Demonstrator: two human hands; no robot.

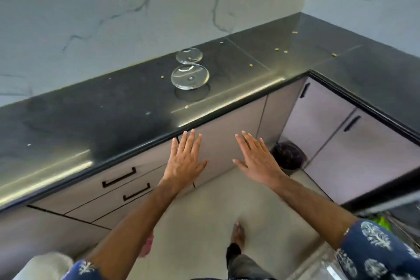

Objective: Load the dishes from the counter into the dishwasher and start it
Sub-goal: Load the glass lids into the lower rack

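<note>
My left arm reaches up from seven o'clock, forearm bare below a blue patterned sleeve [85, 268], and my left hand [185, 161] hangs palm down in front of the pale cabinet door [225, 143], just under the counter's front edge. Its fingers [191, 141] are straight and slightly spread, thumb out toward three o'clock, holding nothing; I cannot tell whether they touch the door. My right arm comes in from five o'clock, and my right hand [259, 161] lies flat beside the left one, apart from it, fingers straight and fanned, thumb pointing to nine o'clock, also with nothing in it. On the black counter [113, 107], up at twelve o'clock from my left hand, sit two round clear glass dishes: the larger glass dish [190, 76] nearer the edge, the smaller glass dish [189, 55] just behind it by the marble wall [91, 7]. Small crumbs [277, 49] dot the counter toward one o'clock. No writing is readable anywhere.
</note>
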